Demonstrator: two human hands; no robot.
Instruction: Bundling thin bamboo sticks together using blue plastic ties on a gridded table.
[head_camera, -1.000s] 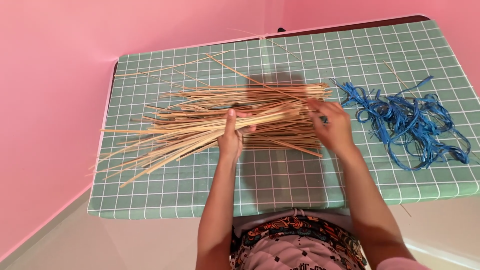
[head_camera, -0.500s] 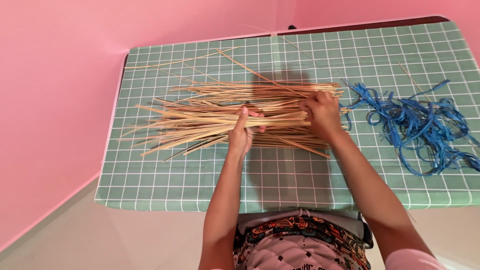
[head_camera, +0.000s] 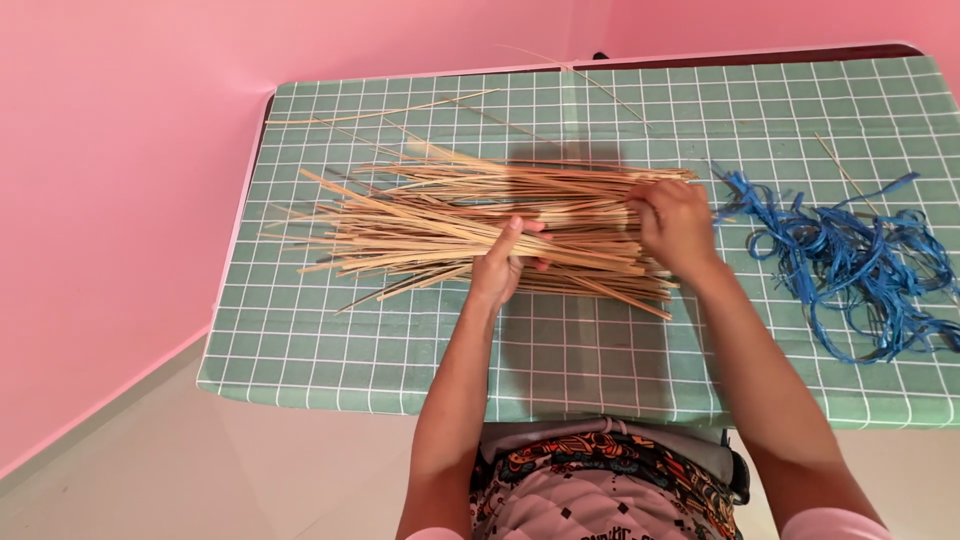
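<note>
Toward the left edge of the table (head_camera: 300, 370), on its green checked cloth, the loose ends of the pale strips (head_camera: 420, 215) fan out and splay, some pointing at the back left corner, a few stray ones lying alone nearer the back edge. The bundle's long axis runs left to right, roughly parallel to the front edge, and it sits in the middle of the table, closer to the left side than the right.

My left hand (head_camera: 503, 262) comes up from the front edge and meets the bundle about midway along its length. The thumb lies over the top of the strips and the fingers curl in under or against them, so I judge it pinches a few strips rather than resting flat; how many, I cannot tell.

My right hand (head_camera: 676, 222) sits at the bundle's right end, where the strips are gathered tight and even. Its fingers are curled down over those ends, gripping them. So both hands are on the strips, the right at the squared end, the left nearer the fanned part.

Farther right, well apart from the strips, a tangle of blue cord (head_camera: 860, 265) lies near the right edge, untouched.
</note>
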